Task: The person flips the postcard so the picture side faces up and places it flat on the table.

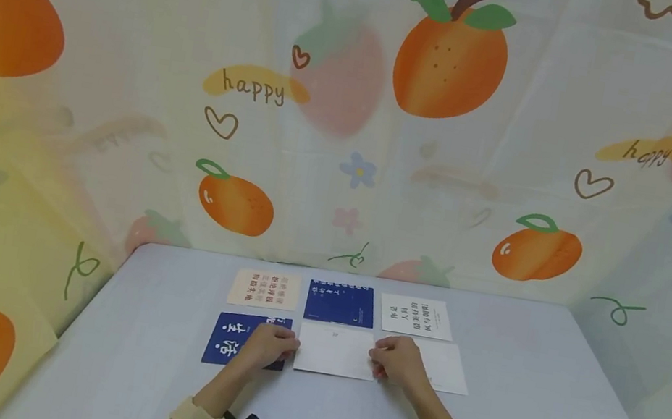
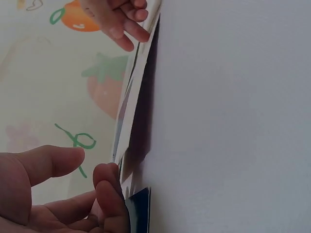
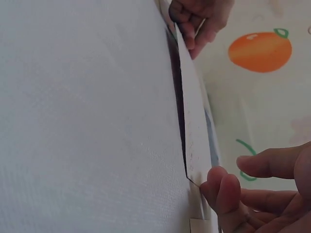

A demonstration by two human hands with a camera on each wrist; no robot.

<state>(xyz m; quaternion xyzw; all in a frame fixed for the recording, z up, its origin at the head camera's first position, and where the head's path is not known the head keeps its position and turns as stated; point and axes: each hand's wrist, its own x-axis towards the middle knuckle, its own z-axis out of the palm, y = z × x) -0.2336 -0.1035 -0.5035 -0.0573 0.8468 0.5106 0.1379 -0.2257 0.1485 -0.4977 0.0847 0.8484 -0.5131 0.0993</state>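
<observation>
On the table (image 1: 150, 385), we see the mid white card (image 1: 334, 352) lying btwn both hands, mostly blank w/ a tiny mark nr its far edge. L hand (image 1: 269, 349) is at its left edge: fingertips touching, thumb apart from the fingers, so grip's loose, no pinch that we can see. R hand (image 1: 401, 360) is at its right edge, same deal: fingertips at the nr corner, thumb apart, grip loose. So the card sits btwn the two sets of fingertips, not inside either grip. Wrist views show us a dark strip under its nr edge; can't tell how far it's raised, if at all.

Left of the mid white card we see a dark blue card (image 1: 229, 339) w/ white chars, partly hidden by L hand; right of it, a plain white card (image 1: 448, 366), partly hidden by R hand. Just behind it: a blue card (image 1: 340, 305); behind-left, a cream card (image 1: 265, 290); behind-right, a lettered white card (image 1: 418, 316). Well beyond it hangs a fruit-print curtain (image 1: 428, 209).
</observation>
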